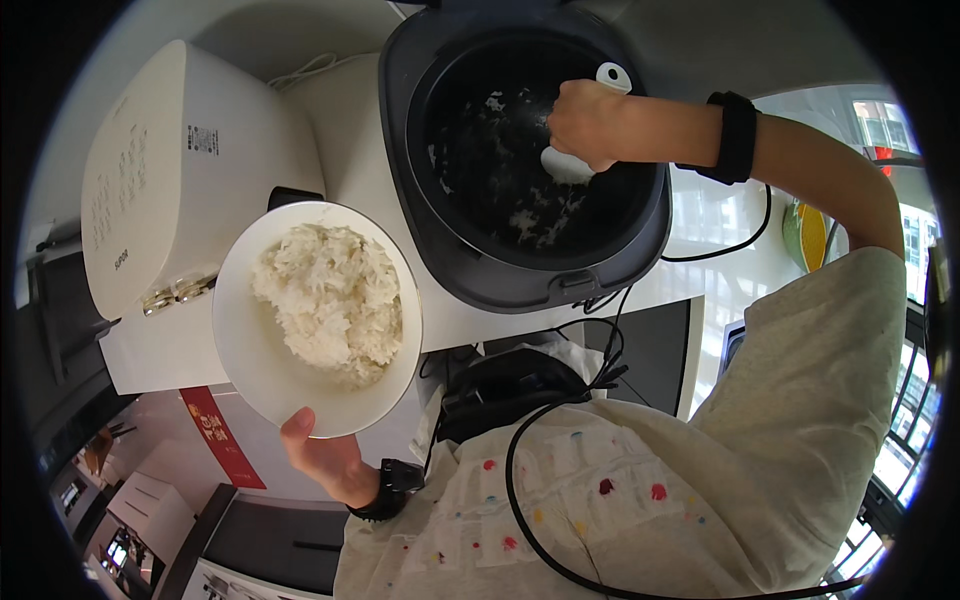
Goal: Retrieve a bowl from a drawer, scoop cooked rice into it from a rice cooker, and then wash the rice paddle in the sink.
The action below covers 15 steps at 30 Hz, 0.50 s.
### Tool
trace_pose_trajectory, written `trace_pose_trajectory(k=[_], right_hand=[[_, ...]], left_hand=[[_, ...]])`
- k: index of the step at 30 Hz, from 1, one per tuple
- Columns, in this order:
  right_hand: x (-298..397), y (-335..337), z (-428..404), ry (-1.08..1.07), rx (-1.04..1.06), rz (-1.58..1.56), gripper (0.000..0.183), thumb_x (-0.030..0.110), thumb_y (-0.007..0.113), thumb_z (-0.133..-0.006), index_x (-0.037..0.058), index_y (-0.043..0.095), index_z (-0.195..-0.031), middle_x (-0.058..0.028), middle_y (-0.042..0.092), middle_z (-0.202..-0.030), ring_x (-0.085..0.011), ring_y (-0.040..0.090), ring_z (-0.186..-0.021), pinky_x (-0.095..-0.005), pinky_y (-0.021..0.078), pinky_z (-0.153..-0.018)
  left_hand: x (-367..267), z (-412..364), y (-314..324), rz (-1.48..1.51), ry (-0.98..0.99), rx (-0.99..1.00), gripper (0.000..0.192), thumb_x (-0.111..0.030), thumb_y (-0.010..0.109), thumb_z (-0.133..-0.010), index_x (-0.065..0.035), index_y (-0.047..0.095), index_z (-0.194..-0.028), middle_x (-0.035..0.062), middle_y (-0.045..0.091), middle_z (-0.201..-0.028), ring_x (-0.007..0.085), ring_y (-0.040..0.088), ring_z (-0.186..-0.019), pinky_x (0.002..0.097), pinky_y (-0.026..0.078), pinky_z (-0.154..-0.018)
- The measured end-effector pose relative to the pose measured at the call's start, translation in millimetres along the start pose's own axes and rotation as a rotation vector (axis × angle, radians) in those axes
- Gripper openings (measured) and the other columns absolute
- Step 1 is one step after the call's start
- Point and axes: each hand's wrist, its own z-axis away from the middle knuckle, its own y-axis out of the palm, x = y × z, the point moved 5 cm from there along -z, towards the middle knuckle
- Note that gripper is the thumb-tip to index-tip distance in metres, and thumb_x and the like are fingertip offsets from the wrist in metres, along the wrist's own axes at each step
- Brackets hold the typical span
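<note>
My left hand grips the near rim of a white bowl, thumb on the inside edge and the other fingers hidden beneath. Cooked white rice is heaped in the bowl. My right hand is closed around a white rice paddle, its handle end sticking out past the fist. The paddle's blade is down inside the dark inner pot of an uncovered rice cooker. Scattered grains and scraps of rice cling to the pot's bottom and side.
A white Supor appliance stands at the left on the white counter. Black cables hang at the counter's front edge, and one crosses my shirt. A green and yellow object lies at the right. A red banner is at lower left.
</note>
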Motion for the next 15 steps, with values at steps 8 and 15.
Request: trace_pose_trajectory(k=[8, 15], right_hand=[[-0.5, 6.7, -7.8, -0.085, 0.153, -0.636, 0.033, 0.027, 0.043, -0.086, 0.0008, 0.06, -0.077, -0.0116, 0.057, -0.067, -0.0279, 0.055, -0.067, -0.0396, 0.0448, -0.066], [-27.9, 1.6, 4.3, -0.276, -0.08, -1.198, 0.048, 0.026, 0.036, -0.091, -0.0011, 0.038, -0.052, -0.0087, 0.034, -0.046, -0.0216, 0.033, -0.045, -0.035, 0.0336, -0.048]], left_hand=[[1.7, -1.2, -5.7, 0.019, 0.006, -0.015, 0.063, -0.022, 0.053, -0.068, -0.0007, 0.035, -0.125, 0.0132, 0.041, -0.123, 0.0265, 0.042, -0.113, 0.0423, 0.037, -0.092], [0.1, -0.9, -12.2, 0.008, 0.024, -0.018, 0.066, -0.021, 0.054, -0.069, -0.0006, 0.032, -0.127, 0.0141, 0.039, -0.125, 0.028, 0.041, -0.114, 0.0436, 0.037, -0.093]])
